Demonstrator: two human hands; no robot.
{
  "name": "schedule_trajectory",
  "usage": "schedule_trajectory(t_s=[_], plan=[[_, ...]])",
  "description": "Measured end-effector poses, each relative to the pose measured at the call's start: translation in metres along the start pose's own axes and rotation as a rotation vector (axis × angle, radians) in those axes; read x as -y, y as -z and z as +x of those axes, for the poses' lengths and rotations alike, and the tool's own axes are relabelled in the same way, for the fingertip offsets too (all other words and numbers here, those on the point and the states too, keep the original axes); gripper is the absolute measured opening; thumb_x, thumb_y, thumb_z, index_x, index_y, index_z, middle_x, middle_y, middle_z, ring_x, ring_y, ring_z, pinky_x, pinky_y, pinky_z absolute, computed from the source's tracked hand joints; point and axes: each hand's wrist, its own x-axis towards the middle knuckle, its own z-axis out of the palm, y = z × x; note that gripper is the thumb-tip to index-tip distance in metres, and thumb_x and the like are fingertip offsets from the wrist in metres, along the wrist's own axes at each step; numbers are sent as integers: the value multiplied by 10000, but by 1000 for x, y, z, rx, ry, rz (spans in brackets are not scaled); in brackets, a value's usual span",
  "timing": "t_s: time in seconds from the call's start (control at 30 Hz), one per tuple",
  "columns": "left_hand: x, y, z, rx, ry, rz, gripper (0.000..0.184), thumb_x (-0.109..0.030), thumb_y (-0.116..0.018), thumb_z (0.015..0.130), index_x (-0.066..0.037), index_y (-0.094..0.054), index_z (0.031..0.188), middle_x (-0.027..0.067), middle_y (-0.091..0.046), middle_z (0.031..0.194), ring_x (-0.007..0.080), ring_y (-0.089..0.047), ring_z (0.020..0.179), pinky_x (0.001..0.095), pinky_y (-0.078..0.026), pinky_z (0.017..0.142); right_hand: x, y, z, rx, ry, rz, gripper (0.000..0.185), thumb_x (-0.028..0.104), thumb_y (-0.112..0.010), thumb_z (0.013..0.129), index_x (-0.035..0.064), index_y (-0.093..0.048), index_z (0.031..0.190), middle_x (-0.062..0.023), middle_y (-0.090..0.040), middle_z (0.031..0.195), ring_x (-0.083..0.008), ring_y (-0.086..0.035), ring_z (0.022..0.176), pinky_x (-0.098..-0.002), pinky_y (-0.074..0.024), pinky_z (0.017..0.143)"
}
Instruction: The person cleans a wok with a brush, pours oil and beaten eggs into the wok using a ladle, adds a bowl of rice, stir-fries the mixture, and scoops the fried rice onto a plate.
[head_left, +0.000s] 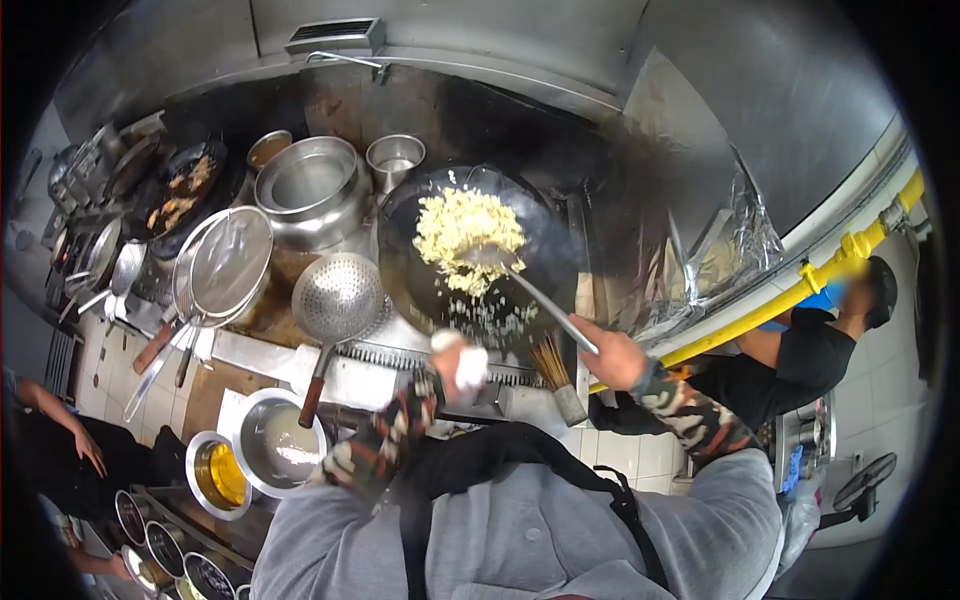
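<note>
A large black wok (405,265) sits on the range in front of me. Yellowish fried rice (470,215) is heaped toward its far side, and loose grains lie along the near side. My right hand (612,356) is closed around the long metal handle of a wok ladle (540,303), whose head lies in the rice. At the wok's near edge, my left hand (447,352) is closed on a white cloth (470,368); whether it grips the rim through the cloth is hidden. A bamboo brush (555,378) lies between my hands.
Left of the wok are a perforated skimmer (338,297), wire strainers (232,262) and a steel pot (308,180). Nearer stand a bowl of cloudy liquid (280,440) and a container of oil (222,475). Co-workers (780,365) are on both sides; a yellow pipe (720,335) runs along the right.
</note>
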Motion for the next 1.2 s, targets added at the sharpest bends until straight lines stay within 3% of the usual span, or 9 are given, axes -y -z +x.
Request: schedule_trajectory(t_s=[0.17,0.37,0.4,0.43,0.53,0.83,1.0,1.13,1.2], plan=[[-46,-71,-38,-215,118,-73,222,-257,-468,907,-138,-578,754,14,-579,631,201,-576,544,341,-490,479,6,16,-24,112,55,-86,649,157,-565,813,163,-338,1422,-235,-631,1039,-417,-625,883,-480,-497,824],[23,38,36,22,-100,-4,179,-227,-523,881,-107,-568,756,26,-592,664,165,-560,565,326,-486,503,-15,-30,65,-232,41,-101,580,162,-581,814,125,-413,1368,-258,-636,922,-432,-624,850,-490,-503,767],[46,50,32,-10,-98,197,115,-190,-576,851,-87,-585,800,38,-601,692,159,-567,604,326,-493,537,-27,-20,59,-389,281,-91,554,156,-584,850,125,-416,1377,-184,-659,811,-331,-658,704,-430,-536,618],[59,57,33,-37,-95,402,93,-152,-630,821,-66,-603,844,50,-609,720,154,-574,644,326,-501,571,-17,1,45,-260,81,202,547,153,-579,871,139,-408,1391,-131,-637,750,-251,-628,614,-379,-506,519],[3,-18,-19,122,-42,41,134,-199,-525,881,-100,-574,805,45,-606,704,181,-588,611,337,-517,576,5,43,12,-58,-392,705,535,142,-562,916,185,-390,1420,-6,-558,649,-66,-497,437,-243,-377,333],[-44,-2,46,-221,4,-100,180,-310,-518,901,-167,-588,817,5,-638,747,187,-631,658,362,-539,636,-3,-74,144,5,-593,1221,455,172,-506,939,137,-405,1381,-2,-459,587,-106,-422,398,-280,-351,319],[-29,11,-19,45,1,-90,215,-302,-625,854,-117,-578,953,50,-636,759,219,-641,643,370,-561,579,22,-32,112,58,-321,927,500,165,-497,948,204,-353,1425,-13,-468,618,-110,-417,404,-264,-343,343],[1,-5,-43,31,31,-208,240,-201,-667,811,-53,-578,977,83,-636,763,217,-639,602,360,-552,551,3,-60,134,371,-611,1558,334,190,-492,958,194,-471,1291,-4,-448,579,-122,-408,382,-280,-351,355],[3,-24,-48,27,-10,-39,241,-174,-672,800,-36,-594,981,91,-648,792,210,-642,621,342,-540,545,10,-69,157,320,-679,1499,265,185,-496,951,151,-499,1214,-5,-437,579,-130,-396,375,-296,-354,355]])
